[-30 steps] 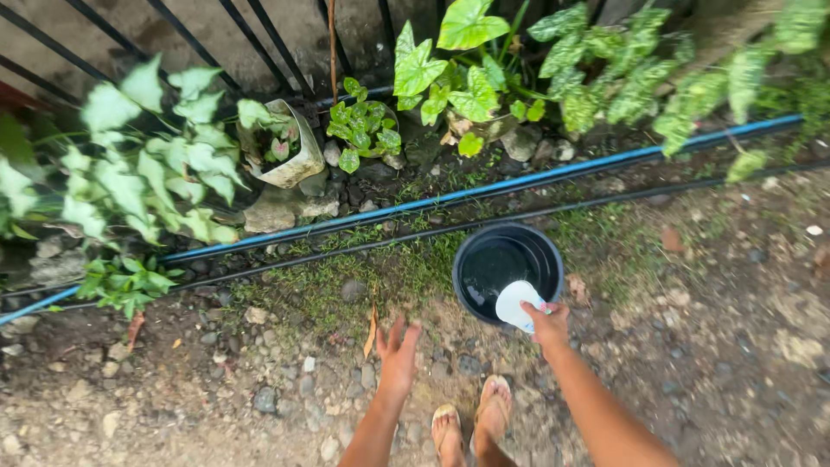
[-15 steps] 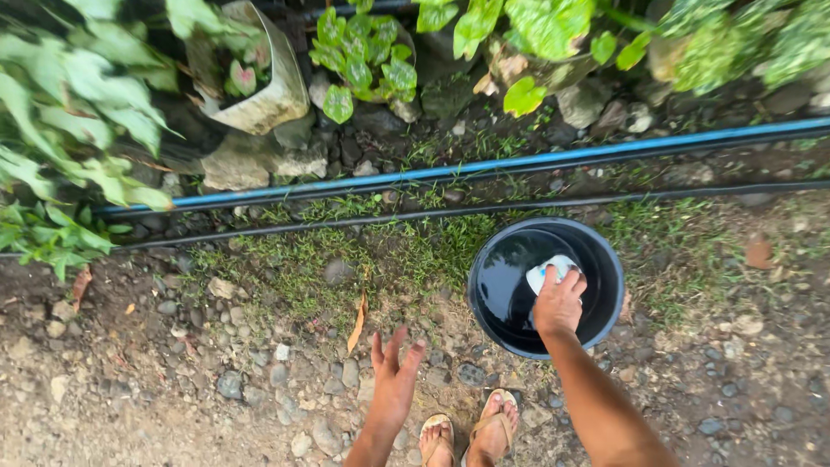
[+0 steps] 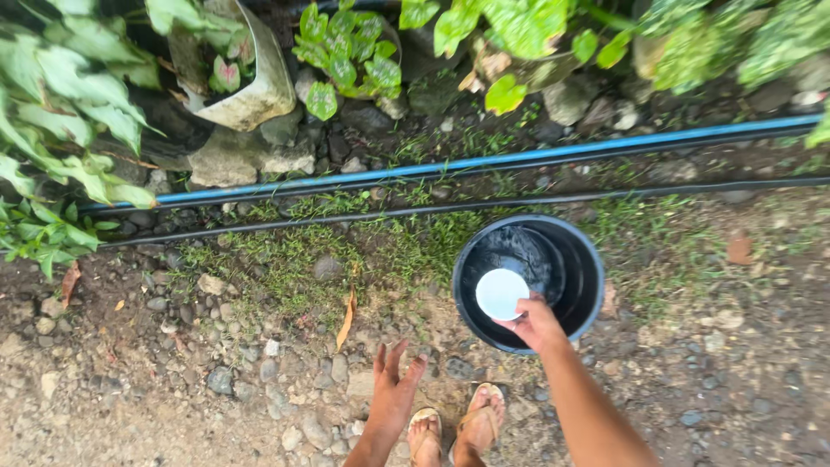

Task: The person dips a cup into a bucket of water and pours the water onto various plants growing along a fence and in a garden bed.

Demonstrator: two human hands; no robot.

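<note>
Head view: right hand [image 3: 538, 324] grips white cup [image 3: 501, 293] over black bucket [image 3: 590, 290]

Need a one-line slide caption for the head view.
Right hand holds a white cup over a black bucket of water; left hand hangs open above gravel beside potted plants.

The ground [image 3: 173, 398] is seen from above in even daylight. It is made up of bare soil, gravel and small stones. A patch of short grass [image 3: 380, 251] is found along its upper edge. Two pipes are laid side by side across the view: a blue pipe [image 3: 484, 162] and, below it, a black pipe [image 3: 363, 218]. Behind them, leafy green plants [image 3: 69, 121], larger rocks [image 3: 233, 160] and a tilted pale pot [image 3: 259, 91] are set in dark earth.
</note>
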